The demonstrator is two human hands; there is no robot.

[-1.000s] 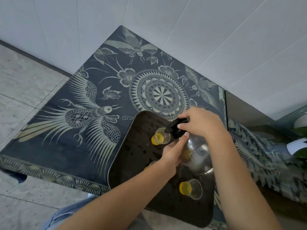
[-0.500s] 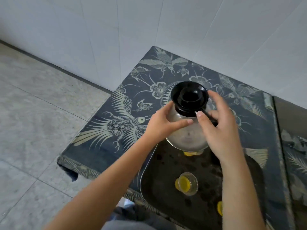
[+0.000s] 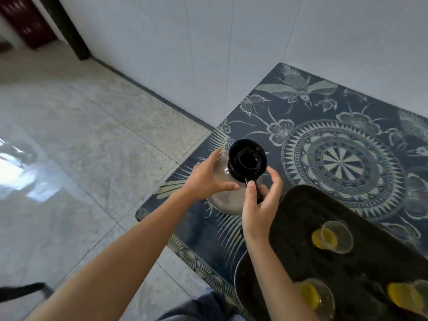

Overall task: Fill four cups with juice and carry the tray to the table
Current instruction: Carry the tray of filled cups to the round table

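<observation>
A glass jug (image 3: 221,200) with a black funnel-shaped top (image 3: 247,160) is upright over the near left corner of the patterned table (image 3: 308,117), left of the tray. My left hand (image 3: 206,179) cups its glass side. My right hand (image 3: 260,206) is wrapped round its black handle. I cannot tell whether the jug's base touches the table. The dark tray (image 3: 298,225) lies at the lower right with three clear cups holding yellow juice: one further back (image 3: 333,237), one at the near edge (image 3: 316,297), one cut off by the frame at the right (image 3: 407,297).
The low table stands in a corner against a white tiled wall (image 3: 231,54). Glossy floor tiles (image 3: 81,158) spread to the left. A dark door frame (image 3: 67,26) is at the far left. My trouser leg (image 3: 196,309) shows below the table edge.
The jug has moved left, off the tray, and lower over the table's left corner. Both hands stayed on it. My view swung left, so the tray now sits at the lower right.
</observation>
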